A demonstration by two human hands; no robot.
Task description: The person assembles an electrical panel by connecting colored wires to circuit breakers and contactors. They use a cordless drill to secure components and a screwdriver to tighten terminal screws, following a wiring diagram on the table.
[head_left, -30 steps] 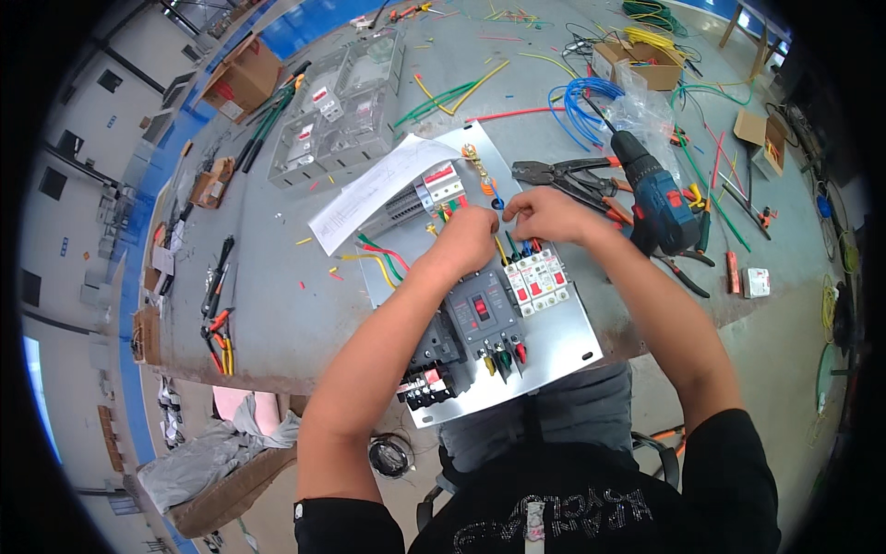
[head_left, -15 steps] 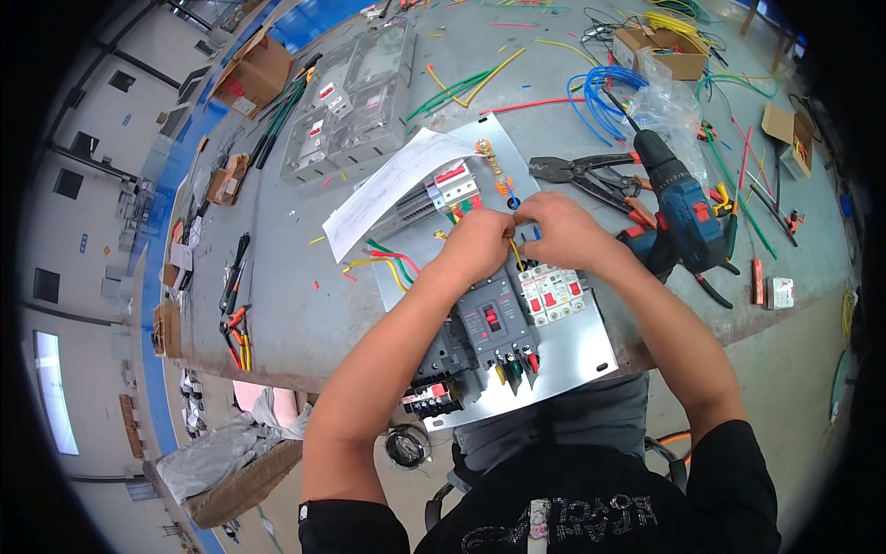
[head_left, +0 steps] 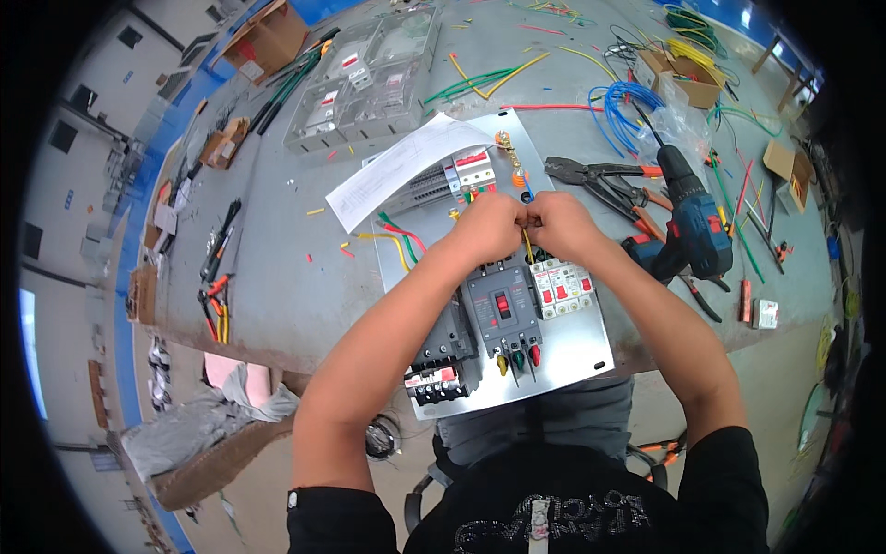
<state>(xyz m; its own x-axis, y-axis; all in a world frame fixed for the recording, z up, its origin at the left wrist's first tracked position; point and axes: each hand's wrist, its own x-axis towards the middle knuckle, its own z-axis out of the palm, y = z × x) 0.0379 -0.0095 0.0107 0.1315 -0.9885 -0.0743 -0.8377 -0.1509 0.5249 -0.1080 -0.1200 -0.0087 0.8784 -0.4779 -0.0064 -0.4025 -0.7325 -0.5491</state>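
My left hand (head_left: 493,227) and my right hand (head_left: 563,225) meet fingertip to fingertip over a metal mounting plate (head_left: 577,360). A thin yellow wire (head_left: 528,247) runs down from the pinched fingers toward a row of small white circuit breakers (head_left: 561,288) with red switches. Left of these sits a large grey molded-case breaker (head_left: 500,305), with yellow, green and red wire ends at its near side. A dark contactor (head_left: 447,334) stands left of it. Beyond my left hand is a white breaker (head_left: 472,170), partly covered by a paper sheet (head_left: 406,166). My fingertips hide the wire's upper end.
Right of the plate lie a crimping tool (head_left: 600,175) and a blue cordless drill (head_left: 694,217). Clear plastic boxes (head_left: 318,125), a blue wire coil (head_left: 614,111) and cardboard boxes (head_left: 268,42) are farther off. Orange-handled pliers (head_left: 218,295) lie left, near the table's edge.
The view has shifted slightly, so the scene sits a little differently. My hands stay together over the plate, the fingers now closer around the yellow wire.
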